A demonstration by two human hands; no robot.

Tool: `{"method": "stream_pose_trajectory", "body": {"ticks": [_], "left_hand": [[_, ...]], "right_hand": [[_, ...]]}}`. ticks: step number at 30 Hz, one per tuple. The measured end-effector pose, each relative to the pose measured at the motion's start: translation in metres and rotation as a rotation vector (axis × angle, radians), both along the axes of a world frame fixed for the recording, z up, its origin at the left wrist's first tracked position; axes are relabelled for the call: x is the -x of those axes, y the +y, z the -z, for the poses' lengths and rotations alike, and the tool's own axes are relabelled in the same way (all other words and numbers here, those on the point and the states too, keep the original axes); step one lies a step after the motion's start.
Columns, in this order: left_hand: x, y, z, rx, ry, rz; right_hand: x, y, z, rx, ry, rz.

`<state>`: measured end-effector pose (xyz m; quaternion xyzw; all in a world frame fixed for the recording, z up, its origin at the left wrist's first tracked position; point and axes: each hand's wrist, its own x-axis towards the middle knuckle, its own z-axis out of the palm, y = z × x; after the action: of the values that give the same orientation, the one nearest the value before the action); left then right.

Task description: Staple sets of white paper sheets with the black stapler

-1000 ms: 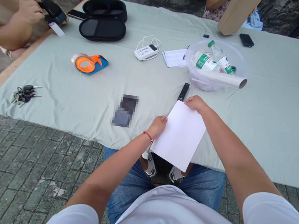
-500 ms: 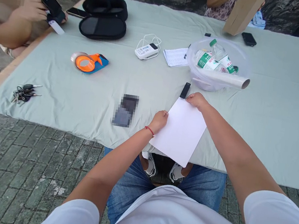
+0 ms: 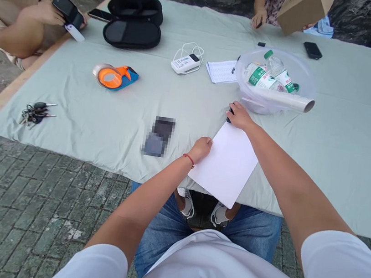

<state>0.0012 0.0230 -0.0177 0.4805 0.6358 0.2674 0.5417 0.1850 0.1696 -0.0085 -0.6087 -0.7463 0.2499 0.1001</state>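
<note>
Over the near table edge [image 3: 66, 152] lies the paper [image 3: 225, 165], pinched by the left hand [image 3: 201, 149]; the right hand [image 3: 240, 116] has shifted onto the black tool [image 3: 229, 119], grip unclear, so the left alone seemingly steadies the paper.

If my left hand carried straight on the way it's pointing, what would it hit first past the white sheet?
Probably the right hand, whose fingers lie over the small black device. The left hand points across the white sheet towards it; relative height is hard to judge.
</note>
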Motion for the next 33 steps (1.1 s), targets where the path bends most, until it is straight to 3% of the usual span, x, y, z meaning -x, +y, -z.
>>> {"method": "stream_pose_trajectory", "body": {"ticks": [3, 8, 16, 21, 33], "left_hand": [[0.001, -0.004, -0.002, 0.084, 0.028, 0.041], [0.002, -0.008, -0.006, 0.064, 0.053, 0.053], [0.003, -0.011, -0.014, 0.076, 0.097, 0.113], [0.0, -0.011, -0.012, 0.073, 0.094, 0.106], [0.005, -0.014, -0.007, 0.061, 0.097, 0.1]], "right_hand": [[-0.003, -0.005, 0.003, 0.04, -0.003, -0.042], [-0.01, -0.014, 0.004, 0.043, 0.041, -0.06], [0.0, -0.018, 0.007, -0.028, 0.037, 0.055], [0.015, -0.01, 0.002, -0.043, 0.022, 0.186], [0.024, -0.01, 0.005, 0.034, -0.06, 0.145]]}}
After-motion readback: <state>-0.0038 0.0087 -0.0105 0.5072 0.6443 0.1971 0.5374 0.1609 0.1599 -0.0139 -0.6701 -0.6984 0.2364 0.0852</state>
